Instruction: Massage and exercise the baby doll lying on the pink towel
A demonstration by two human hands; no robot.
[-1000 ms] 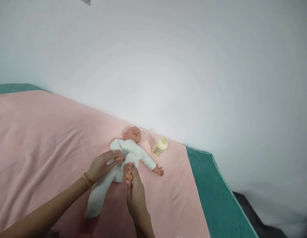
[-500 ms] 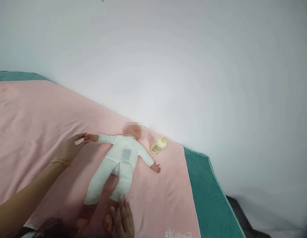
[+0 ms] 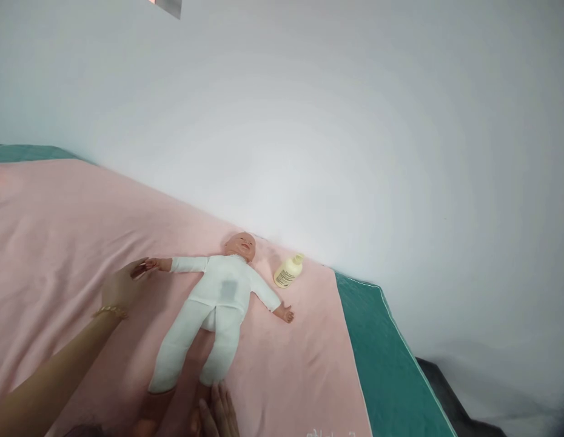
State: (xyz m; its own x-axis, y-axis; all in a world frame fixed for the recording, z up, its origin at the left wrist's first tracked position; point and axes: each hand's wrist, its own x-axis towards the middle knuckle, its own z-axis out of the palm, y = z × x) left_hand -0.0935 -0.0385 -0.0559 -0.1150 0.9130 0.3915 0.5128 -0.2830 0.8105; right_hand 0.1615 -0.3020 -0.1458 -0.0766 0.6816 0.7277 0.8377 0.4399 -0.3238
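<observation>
In the head view, a doll (image 3: 225, 282) in a white outfit lies face up on a pink blanket (image 3: 304, 358), a little left of the middle, its head at the far side close to the pale wall (image 3: 309, 121) and its legs spread toward the near edge. A grey patch (image 3: 228, 290) marks the front of its top. One doll arm stretches out to the left; the other slants to the right and nearer, its small fingers spread on the blanket.

The person's left hand (image 3: 120, 288), with a gold-coloured bracelet (image 3: 110, 312) at its wrist, reaches in from the near left. Its fingers are bent and brought nearly together at the tips, holding the end of the doll's left-lying hand. The right hand (image 3: 221, 416) is cut off by the near edge; its fingers lie straight and close together against the lower end of the doll's right-lying leg, and whether they grip the foot I cannot tell.

A pale yellow bottle (image 3: 288, 272) is to the right of the doll's head, near it but apart, tilted to the right. Green fabric (image 3: 382, 352) borders the blanket on the right and at the far left.
</observation>
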